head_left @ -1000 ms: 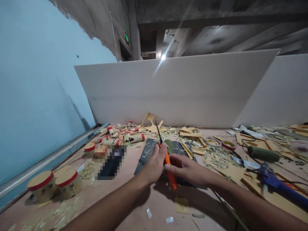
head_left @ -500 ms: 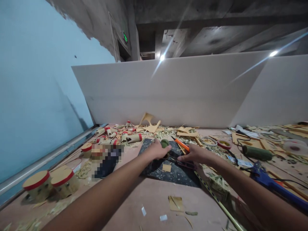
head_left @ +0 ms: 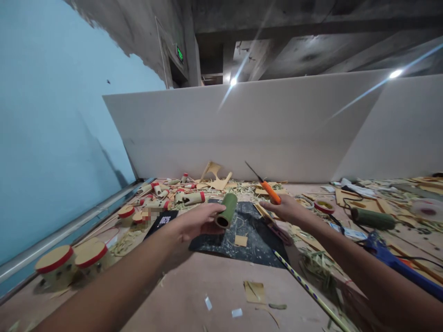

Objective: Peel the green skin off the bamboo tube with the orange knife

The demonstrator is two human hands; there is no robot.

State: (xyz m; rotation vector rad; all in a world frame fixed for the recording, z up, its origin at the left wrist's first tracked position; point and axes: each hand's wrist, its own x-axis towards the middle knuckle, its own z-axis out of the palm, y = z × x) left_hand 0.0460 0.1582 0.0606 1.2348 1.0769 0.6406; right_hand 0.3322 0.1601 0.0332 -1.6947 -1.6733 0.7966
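My left hand (head_left: 195, 222) is closed round a short green bamboo tube (head_left: 226, 210), lifted a little above the dark cutting mat (head_left: 249, 237) with its hollow end facing me. My right hand (head_left: 289, 208) grips an orange-handled utility knife (head_left: 270, 191), its blade pointing up and left toward the white partition. The two hands are apart, the knife to the right of the tube. A small tan offcut (head_left: 240, 240) lies on the mat below the tube.
Bamboo cups with red bands (head_left: 71, 263) stand at the left edge, smaller banded tubes (head_left: 180, 196) further back. A striped rod (head_left: 309, 290), a green tube (head_left: 374, 218), tape rolls (head_left: 323, 206), a blue glue gun (head_left: 391, 258) and scraps lie right. White partitions (head_left: 242, 129) close the back.
My left hand has picked the green tube up off the mat and drawn it nearer. My right hand has raised the orange knife and moved it to the right, blade up.
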